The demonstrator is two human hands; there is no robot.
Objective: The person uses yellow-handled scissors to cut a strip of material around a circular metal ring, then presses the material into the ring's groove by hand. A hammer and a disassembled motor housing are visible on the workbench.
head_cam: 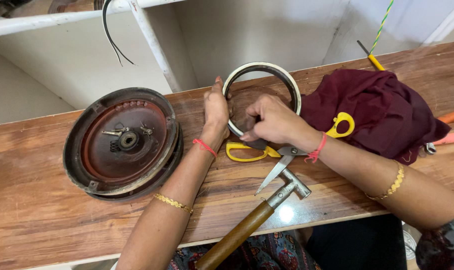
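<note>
A pale metal ring [286, 75] with a dark inner face stands tilted on the wooden bench [47, 210]. My left hand [215, 111] grips the ring's left side, thumb up along its rim. My right hand [273, 121] pinches the ring's lower edge from the right, fingers curled over it. Both wrists wear red threads. Yellow-handled scissors [279, 162] lie under my right wrist, blades pointing toward me. A hammer [257, 220] with a wooden handle lies just below them, its metal head near the scissor tips.
A round, rusty red motor cover [122, 142] with a centre bearing rests at the left. A maroon cloth [382, 107] is bunched at the right, with a yellow screwdriver [372, 59] behind it and orange-handled pliers [452, 127] at the far right. Black wires [112, 40] hang above.
</note>
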